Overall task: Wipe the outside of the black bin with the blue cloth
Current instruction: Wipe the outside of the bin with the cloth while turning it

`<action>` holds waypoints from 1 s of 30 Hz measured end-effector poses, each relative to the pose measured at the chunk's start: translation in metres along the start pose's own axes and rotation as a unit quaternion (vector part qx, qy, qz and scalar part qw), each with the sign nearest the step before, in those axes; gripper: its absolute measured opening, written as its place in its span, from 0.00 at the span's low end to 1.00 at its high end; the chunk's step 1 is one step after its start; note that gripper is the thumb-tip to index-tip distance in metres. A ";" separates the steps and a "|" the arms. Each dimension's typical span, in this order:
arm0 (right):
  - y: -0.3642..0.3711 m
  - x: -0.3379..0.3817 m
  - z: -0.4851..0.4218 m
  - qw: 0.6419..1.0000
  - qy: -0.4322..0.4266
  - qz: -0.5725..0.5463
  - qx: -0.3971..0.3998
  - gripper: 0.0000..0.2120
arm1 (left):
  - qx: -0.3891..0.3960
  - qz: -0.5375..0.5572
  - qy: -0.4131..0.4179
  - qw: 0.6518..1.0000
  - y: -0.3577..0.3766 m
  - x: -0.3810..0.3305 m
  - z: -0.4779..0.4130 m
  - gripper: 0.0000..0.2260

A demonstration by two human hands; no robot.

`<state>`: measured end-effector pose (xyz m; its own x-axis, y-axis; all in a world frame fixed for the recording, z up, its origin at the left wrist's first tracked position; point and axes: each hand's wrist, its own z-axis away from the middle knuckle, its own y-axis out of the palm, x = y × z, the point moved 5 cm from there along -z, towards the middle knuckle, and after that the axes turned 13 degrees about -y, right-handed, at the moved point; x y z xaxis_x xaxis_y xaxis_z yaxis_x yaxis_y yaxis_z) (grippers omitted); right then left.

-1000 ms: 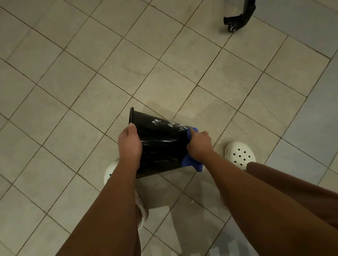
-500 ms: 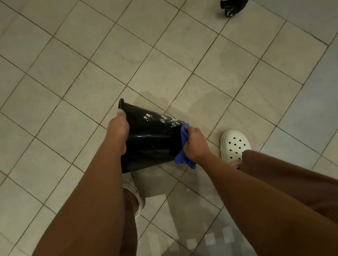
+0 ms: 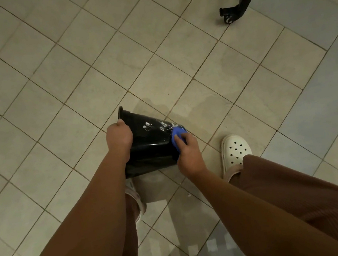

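A glossy black bin is held tipped on its side above the tiled floor, its rim pointing left. My left hand grips the rim end from above. White foam specks dot the upper wall. My right hand presses a bunched blue cloth against the narrow base end of the bin. Most of the cloth is hidden under my fingers.
My white perforated clog stands on the beige floor tiles to the right of the bin; the other shoe is partly hidden below my left arm. A black caster leg of some furniture stands at the far upper right.
The right hand has slid the cloth up from the bin's lower base edge toward the foam-marked top side. The left hand keeps its hold on the rim.
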<state>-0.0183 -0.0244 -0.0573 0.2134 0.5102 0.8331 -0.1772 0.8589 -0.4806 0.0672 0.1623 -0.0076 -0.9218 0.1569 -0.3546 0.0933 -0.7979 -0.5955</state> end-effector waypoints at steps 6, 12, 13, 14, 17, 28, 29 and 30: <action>0.002 -0.008 -0.014 0.989 0.025 0.117 0.083 0.31 | -0.014 0.004 0.015 1.000 -0.003 0.008 0.000 0.16; 0.007 0.014 -0.001 0.983 -0.019 0.172 0.062 0.32 | -0.009 -0.016 0.040 0.999 -0.002 0.002 0.001 0.17; 0.007 0.015 -0.003 0.980 -0.037 0.186 0.065 0.33 | -0.005 -0.016 0.039 0.999 -0.002 0.001 0.002 0.17; 0.007 0.015 -0.008 0.976 -0.052 0.199 0.077 0.34 | -0.002 -0.015 0.040 0.999 -0.002 0.000 0.002 0.16; 0.007 0.005 -0.021 0.970 -0.030 0.211 0.120 0.39 | -0.010 -0.020 0.055 0.998 -0.002 0.001 0.007 0.17; 0.018 0.019 0.000 0.965 -0.057 0.224 0.128 0.36 | -0.021 -0.035 0.053 0.998 -0.002 -0.002 0.006 0.15; 0.016 0.018 -0.005 0.962 -0.062 0.228 0.135 0.36 | -0.020 -0.032 0.052 0.998 -0.002 -0.002 0.006 0.14; 0.013 0.016 -0.011 0.961 -0.059 0.231 0.142 0.37 | -0.021 -0.027 0.052 0.998 -0.001 -0.002 0.007 0.13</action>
<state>-0.0070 -0.0044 -0.0529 -0.0597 0.8111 0.5819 -0.4855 0.4858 -0.7269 0.0665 0.1588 -0.0014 -0.8819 0.2612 -0.3924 0.0612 -0.7619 -0.6448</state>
